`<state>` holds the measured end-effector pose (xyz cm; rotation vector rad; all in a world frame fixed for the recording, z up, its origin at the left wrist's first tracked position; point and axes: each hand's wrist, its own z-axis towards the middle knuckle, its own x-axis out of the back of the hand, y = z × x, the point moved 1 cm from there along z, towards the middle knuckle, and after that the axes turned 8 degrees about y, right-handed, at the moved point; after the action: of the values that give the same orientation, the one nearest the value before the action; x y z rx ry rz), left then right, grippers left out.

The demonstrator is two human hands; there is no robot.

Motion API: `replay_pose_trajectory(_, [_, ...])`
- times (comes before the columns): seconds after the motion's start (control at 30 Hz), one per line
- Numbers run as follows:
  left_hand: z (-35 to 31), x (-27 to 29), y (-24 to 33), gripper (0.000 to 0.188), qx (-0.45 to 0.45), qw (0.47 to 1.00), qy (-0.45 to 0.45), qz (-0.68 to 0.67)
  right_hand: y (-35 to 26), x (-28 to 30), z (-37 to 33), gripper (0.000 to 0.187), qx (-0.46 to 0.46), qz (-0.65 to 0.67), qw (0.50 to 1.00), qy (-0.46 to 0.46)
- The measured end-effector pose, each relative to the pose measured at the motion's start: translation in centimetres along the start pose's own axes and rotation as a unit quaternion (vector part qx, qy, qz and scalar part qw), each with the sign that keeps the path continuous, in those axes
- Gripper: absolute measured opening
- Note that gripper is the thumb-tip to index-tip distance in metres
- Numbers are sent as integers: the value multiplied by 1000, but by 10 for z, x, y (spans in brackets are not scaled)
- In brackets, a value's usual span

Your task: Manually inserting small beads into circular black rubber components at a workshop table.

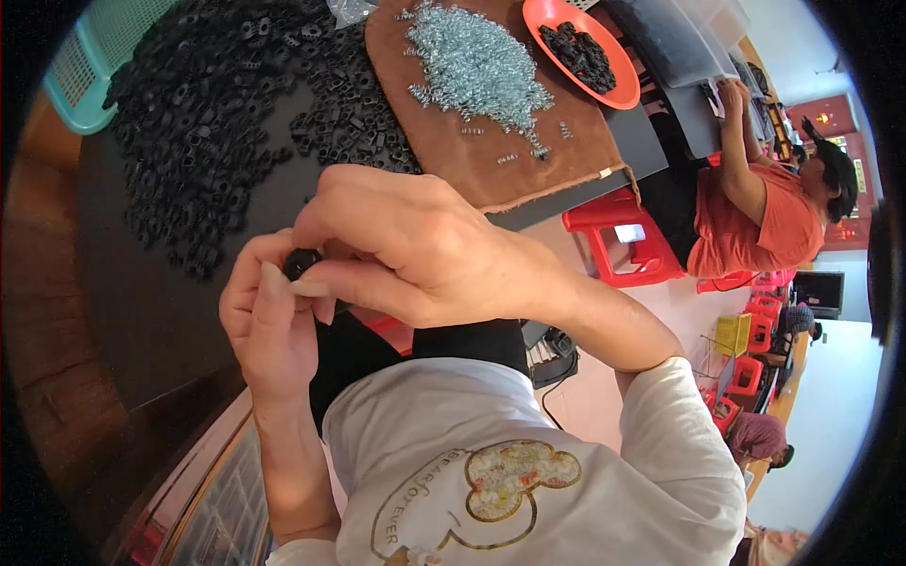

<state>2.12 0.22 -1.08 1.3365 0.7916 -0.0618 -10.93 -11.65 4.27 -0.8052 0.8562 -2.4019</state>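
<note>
In front of my chest my two hands meet over a small black plastic part (303, 261). My left hand (269, 316) is closed, with its thumb and fingers pinching the part from the left. From the right, my right hand (406, 241) reaches across, its thumb and bent fingers pressed on the same part. Most of the part is hidden by fingertips, so its exact shape does not show. Beyond my hands a large pile of small black plastic parts (212, 123) covers the dark table (142, 340). Many small metal coil springs (477, 66) are heaped on a brown cloth (453, 170).
A red-orange bowl (618, 94) with black pieces stands at the far right of the cloth. A green basket (80, 108) is at the far left. Clear plastic bins (675, 38) stand beside a seated person in an orange shirt (769, 217). A red stool (613, 241) is nearby.
</note>
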Motion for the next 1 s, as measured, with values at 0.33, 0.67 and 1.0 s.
replay_pose_trajectory(0.33, [3,-5,6,22,-49,997,7,-56,24,59,2,10,-123,-178,976,-35])
replay_pose_trajectory(0.67, [-1,-6,10,22,-23,998,46,-24,20,27,7,9,-9,-311,931,-190])
replay_pose_trajectory(1.0, [0,-8,8,20,-16,997,78,13,24,20,10,11,-7,-249,953,-172])
